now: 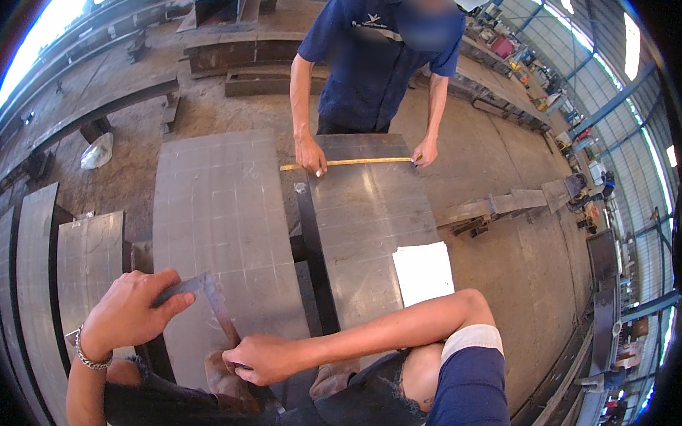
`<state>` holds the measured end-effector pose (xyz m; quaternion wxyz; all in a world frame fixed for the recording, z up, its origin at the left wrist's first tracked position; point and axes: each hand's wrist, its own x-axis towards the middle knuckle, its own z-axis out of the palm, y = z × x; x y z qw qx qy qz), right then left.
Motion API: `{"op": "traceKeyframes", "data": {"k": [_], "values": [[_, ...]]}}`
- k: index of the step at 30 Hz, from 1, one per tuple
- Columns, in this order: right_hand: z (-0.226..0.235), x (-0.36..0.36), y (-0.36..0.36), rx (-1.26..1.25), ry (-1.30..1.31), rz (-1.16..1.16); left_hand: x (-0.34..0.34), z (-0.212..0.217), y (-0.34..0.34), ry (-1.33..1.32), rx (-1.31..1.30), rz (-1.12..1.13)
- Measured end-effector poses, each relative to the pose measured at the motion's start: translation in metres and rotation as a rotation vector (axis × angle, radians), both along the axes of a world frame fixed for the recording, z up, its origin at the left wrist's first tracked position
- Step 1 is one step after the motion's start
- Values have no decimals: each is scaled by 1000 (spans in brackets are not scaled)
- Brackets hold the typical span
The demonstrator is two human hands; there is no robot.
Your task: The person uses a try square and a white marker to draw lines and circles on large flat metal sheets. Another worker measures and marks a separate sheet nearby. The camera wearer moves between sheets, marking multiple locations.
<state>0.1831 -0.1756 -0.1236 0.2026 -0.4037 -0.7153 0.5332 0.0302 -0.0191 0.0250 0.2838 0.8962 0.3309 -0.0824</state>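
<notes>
A metal square (pixel 214 299), L-shaped, lies on a large grey steel plate (pixel 227 200) marked with faint chalk lines. My left hand (pixel 135 307) grips its short leg at the plate's left edge, thumb along the metal. At the lower end of its long leg, my right hand (pixel 262 359) is closed in a pinch close to the plate. Something small and dark shows by its fingers, too hidden to name. Across from me, a person in a dark blue shirt stretches a yellow tape measure (pixel 366 161) over a second steel plate (pixel 372 207) with both hands.
White paper sheets (pixel 424 271) rest on the second plate's right edge. A dark gap (pixel 313 250) separates the two plates. More steel plates (pixel 88 255) stand at the left, beams (pixel 241 56) lie behind, and a crumpled plastic bag (pixel 97 150) sits on the floor.
</notes>
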Motion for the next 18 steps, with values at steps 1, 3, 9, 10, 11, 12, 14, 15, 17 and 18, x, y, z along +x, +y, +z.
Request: {"op": "traceKeyframes", "data": {"k": [1,3,9,10,11,12,14,15,17,18], "values": [[-1,0,-1,11,3,5,0,0,0,-2,1,3],[-3,0,-1,24,13,11,1,2,-1,-3,-3,6],[-13,-3,-2,42,17,-4,-1,-2,-1,-21,7,11],[-13,-2,-3,37,16,-8,0,-1,-1,-18,6,3],[-14,-1,-4,45,1,-5,1,0,-1,-14,6,-6],[-12,-1,-3,54,-15,-2,1,1,0,7,-5,2],[-10,0,-2,59,-45,-16,2,4,0,49,-27,17],[-10,-1,-2,56,-57,-30,2,3,0,45,-21,18],[-9,-1,-2,57,-64,-51,0,0,0,36,-8,22],[-7,-1,-1,66,-59,-57,-2,-2,2,12,12,4]]}}
